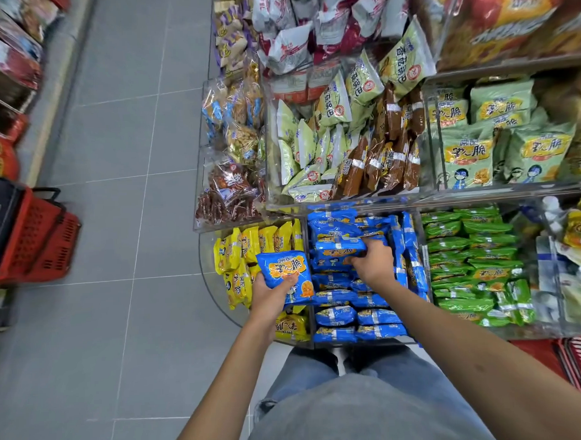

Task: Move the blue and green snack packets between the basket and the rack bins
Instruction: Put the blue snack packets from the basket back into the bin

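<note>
Where the red plastic basket [36, 235] stands: far left on the floor, well apart from the rack. Another red basket [580, 358] shows at the lower right edge, and I cannot tell which one serves the task.
Grey tiled floor [132, 159]: a wide bare aisle between the left basket and the rack, so a carry leftward looks unobstructed.
Yellow snack packets [234, 251]: they fill the leftmost low clear-walled bin, mostly upright, and are no part of the job.
Left hand [268, 296]: fingers curled beneath a flat blue snack packet [284, 272], thumb across its lower face. It holds the packet face-up over the yellow ones, just beside the clear divider [311, 321], likely parked out of the other hand's way.
Rows of blue packets [368, 319]: the middle compartment is nearly full. With walls on both sides, the only free way out is upward.
Right hand [373, 263]: knuckles up, fingers closed round a second blue packet [339, 246] lying atop the pile toward the bin's far end. I cannot tell whether it is taking or placing.
Upper clear tier [348, 203]: its front lip overhangs the back of the blue compartment, so a lift there probably has to come toward the person first.
Green snack packets [471, 263]: right of the blue ones, stacked flat in rows, with neither hand on them.
</note>
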The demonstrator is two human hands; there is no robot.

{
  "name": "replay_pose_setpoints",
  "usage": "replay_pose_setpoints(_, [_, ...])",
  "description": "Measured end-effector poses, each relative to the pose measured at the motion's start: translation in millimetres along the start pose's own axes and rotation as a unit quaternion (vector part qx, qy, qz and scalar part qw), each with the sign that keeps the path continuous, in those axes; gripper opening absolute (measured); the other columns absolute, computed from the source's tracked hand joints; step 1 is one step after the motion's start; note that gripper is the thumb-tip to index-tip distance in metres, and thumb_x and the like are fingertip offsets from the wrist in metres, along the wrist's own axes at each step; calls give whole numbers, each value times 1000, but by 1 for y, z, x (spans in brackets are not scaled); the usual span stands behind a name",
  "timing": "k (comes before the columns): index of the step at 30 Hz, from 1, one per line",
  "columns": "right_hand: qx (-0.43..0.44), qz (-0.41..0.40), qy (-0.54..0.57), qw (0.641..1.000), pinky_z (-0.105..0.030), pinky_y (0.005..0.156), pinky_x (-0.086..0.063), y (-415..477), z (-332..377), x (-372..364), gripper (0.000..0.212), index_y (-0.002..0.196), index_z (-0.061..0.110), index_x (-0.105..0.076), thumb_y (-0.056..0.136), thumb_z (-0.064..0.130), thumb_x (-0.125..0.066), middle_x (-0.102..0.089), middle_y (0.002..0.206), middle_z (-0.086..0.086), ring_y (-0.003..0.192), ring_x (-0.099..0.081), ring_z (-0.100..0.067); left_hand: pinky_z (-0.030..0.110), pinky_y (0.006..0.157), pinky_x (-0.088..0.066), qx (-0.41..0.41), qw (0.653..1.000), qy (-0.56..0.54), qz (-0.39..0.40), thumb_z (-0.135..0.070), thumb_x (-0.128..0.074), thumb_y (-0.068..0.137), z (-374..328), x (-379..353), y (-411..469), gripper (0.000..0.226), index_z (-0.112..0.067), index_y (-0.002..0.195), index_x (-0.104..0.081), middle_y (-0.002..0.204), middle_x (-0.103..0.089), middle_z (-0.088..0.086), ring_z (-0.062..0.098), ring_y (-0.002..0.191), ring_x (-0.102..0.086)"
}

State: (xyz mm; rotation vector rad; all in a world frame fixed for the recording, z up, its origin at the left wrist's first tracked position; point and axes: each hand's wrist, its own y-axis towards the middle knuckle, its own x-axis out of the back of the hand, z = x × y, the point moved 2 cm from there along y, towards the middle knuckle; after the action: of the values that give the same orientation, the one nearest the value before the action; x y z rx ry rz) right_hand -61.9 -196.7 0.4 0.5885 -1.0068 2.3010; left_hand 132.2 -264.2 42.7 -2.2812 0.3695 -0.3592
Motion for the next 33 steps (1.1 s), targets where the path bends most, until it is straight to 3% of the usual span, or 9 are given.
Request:
replay_pose_setpoints(3, [8, 0, -1, 1000, -28, 54, -43, -3, -1, -1, 19, 95, 2, -67, 83, 16, -70, -63, 74, -10, 55, -50, -14, 36, 83, -53, 5, 1000, -2, 3, -19, -67, 86, 2, -3, 0, 28, -19, 110, -53, 106, -69, 2, 18, 94, -67])
replay_pose_setpoints(6, [16, 5, -20, 1000, -39, 60, -51, -3, -1, 1, 20, 89, 0, -67, 83, 19, -71, -65, 74, -17, 59, -54, -22, 39, 84, -54, 10, 1000, -6, 2, -17, -68, 85, 4, -6, 0, 29, -17, 110, -54, 108, -69, 6, 22, 96, -67])
replay_pose_setpoints(10, [-10, 23, -43, 999, -38, 56, -50, -1, -1, 1, 29, 83, -3, -63, 83, 25, -71, -56, 62, -13, 54, -49, -21, 30, 71, -54, 10, 1000, -15, -1, -16, -68, 85, 5, -9, -2, 30, -16, 110, -53, 107, -68, 6, 20, 94, -67])
replay_pose_setpoints(15, [-10, 26, -20, 999, -49, 70, -53, -3, -2, 3, 38, 79, -5, -60, 80, 31, -73, -65, 84, -27, 73, -62, -35, 30, 71, -54, 13, 1000, -20, -3, -18, -68, 85, 5, -11, -2, 30, -17, 111, -54, 106, -69, 5, 19, 93, -68])
replay_pose_setpoints(18, [-5, 34, -2, 999, -39, 59, -44, -4, -4, 5, 36, 68, 8, -52, 76, 35, -75, -58, 68, -11, 59, -51, -20, 24, 64, -50, 14, 1000, -23, -1, -23, -67, 86, 5, -13, -3, 27, -19, 111, -55, 103, -70, 2, 14, 87, -68])
replay_pose_setpoints(22, [-20, 38, 63, 997, -31, 83, -46, -9, -11, 11, 50, 115, 3, -61, 78, 33, -74, -64, 111, -7, 103, -60, -23, 31, 74, -53, 8, 1000, -20, 11, -23, -65, 87, 7, -16, -6, 24, -18, 109, -56, 102, -71, 3, 19, 90, -68])
replay_pose_setpoints(26, [0, -42, 128, 991, -36, 83, -50, -31, -11, 25, 26, 91, 6, -64, 85, 31, -66, -65, 89, -7, 86, -60, -20, 20, 56, -52, -9, 999, -24, 45, -21, -62, 89, 10, -19, -10, 14, -23, 102, -59, 87, -73, -6, 7, 72, -70])
replay_pose_setpoints(29, [31, 74, 212, 974, -25, 67, -48, -54, -4, 25, 19, 74, 17, -61, 86, 31, -64, -64, 81, -4, 75, -60, -15, 22, 59, -52, -16, 994, 1, 105, -23, -60, 91, 13, -25, -14, 15, -26, 105, -60, 84, -74, -10, 6, 72, -71])
replay_pose_setpoints(33, [65, 200, 200, 957, -25, 71, -54, -70, -1, 14, 18, 91, 18, -62, 78, 18, -74, -68, 88, 5, 79, -64, -9, 9, 56, -49, -33, 986, 33, 160, -22, -58, 92, 15, -34, -19, 15, -36, 98, -59, 86, -72, -22, -4, 79, -68])
